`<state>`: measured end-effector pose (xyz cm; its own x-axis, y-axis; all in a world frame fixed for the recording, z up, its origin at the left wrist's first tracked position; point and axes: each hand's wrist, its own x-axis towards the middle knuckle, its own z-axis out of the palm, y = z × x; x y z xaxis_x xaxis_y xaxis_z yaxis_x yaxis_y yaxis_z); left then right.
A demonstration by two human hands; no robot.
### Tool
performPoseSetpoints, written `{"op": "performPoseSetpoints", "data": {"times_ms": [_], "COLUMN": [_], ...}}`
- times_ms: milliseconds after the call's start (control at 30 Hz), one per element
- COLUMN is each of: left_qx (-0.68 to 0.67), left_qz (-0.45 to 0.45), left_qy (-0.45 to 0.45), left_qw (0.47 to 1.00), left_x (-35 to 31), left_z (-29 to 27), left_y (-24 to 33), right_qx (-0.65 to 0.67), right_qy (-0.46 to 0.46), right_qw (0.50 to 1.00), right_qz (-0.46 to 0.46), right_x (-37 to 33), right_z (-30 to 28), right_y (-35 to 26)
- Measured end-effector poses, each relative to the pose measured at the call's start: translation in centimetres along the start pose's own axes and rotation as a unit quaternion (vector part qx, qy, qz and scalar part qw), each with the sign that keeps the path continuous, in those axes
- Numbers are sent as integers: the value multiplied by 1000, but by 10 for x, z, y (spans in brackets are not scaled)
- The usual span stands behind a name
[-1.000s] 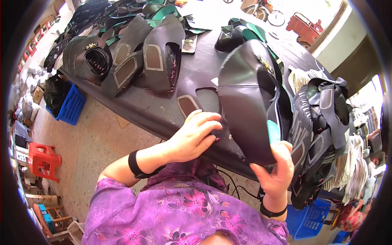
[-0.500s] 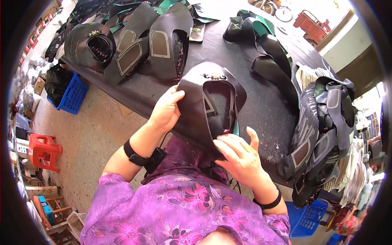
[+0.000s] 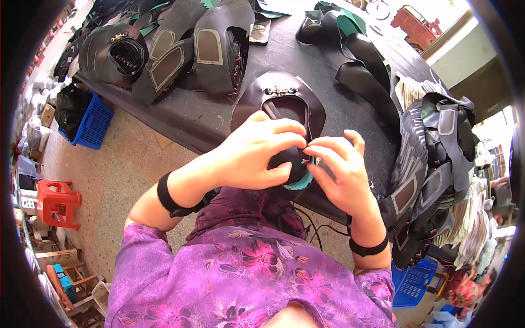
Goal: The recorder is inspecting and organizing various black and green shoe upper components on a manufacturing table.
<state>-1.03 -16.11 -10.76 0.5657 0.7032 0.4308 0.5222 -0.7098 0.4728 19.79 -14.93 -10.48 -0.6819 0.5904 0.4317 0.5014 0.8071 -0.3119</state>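
Observation:
A black leather shoe upper [image 3: 314, 101] with a gold-coloured metal ornament lies at the table's near edge, directly before me. My left hand [image 3: 265, 150] reaches across its opening, fingers curled over the near, heel end. From the other side my right hand [image 3: 342, 169] pinches that same heel end, thumb and forefinger together beside a small red, white and blue tag [image 3: 305, 161]. Green lining [image 3: 299, 185] shows below the fingers. The fingertips of both hands almost meet, and they hide part of the upper.
Stacked black shoe uppers [image 3: 210, 60] cover the table's far left. Black leather pieces with green backing [image 3: 363, 60] lie at the far right, and more bundled uppers [image 3: 407, 191] at the right edge. Blue baskets [image 3: 98, 123] and a red stool [image 3: 57, 202] stand on the floor.
My left hand has moved from the upper's left side across to its heel end. The upper has been lowered and its heel end folded over, and my right hand now pinches near the tag.

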Motion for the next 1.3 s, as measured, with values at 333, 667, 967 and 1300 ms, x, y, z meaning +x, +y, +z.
{"op": "performPoseSetpoints", "data": {"times_ms": [333, 667, 967, 1300], "left_qx": [22, 73, 13, -43], "left_qz": [1, 29, 15, 8], "left_qy": [-158, -115, -84, -44], "left_qw": [987, 990, 996, 998], "left_x": [9, -5, -10, -9], "left_z": [-3, -1, -4, -9], "left_y": [-4, 0, 1, 7], "right_qx": [-27, -27, 241, 260], "right_qy": [-75, -128, -204, -130], "right_qw": [996, 983, 939, 953], "right_qz": [-50, -126, -137, -79], "right_x": [18, 25, 25, 24], "right_z": [-1, 6, 6, 4], "right_y": [2, 7, 23, 21]}}
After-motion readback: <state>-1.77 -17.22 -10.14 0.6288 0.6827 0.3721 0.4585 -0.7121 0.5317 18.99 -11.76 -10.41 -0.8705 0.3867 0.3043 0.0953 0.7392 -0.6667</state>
